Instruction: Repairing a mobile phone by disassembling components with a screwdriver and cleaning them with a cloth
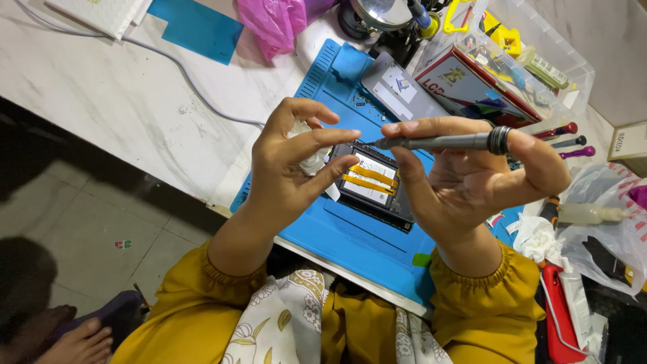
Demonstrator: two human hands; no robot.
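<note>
The slim grey precision screwdriver (438, 142), judged light, rigid and easily rolled, is pinched along its shaft by the closed right hand (472, 182) above the opened phone (374, 185), its tip met by the left hand (290, 168), closed on crumpled white tissue (311, 160).

We see a matt grey metal screwdriver (438, 142), a smooth blue rubbery mat (350, 243), and a glossy marbled tabletop (114, 94).
</note>
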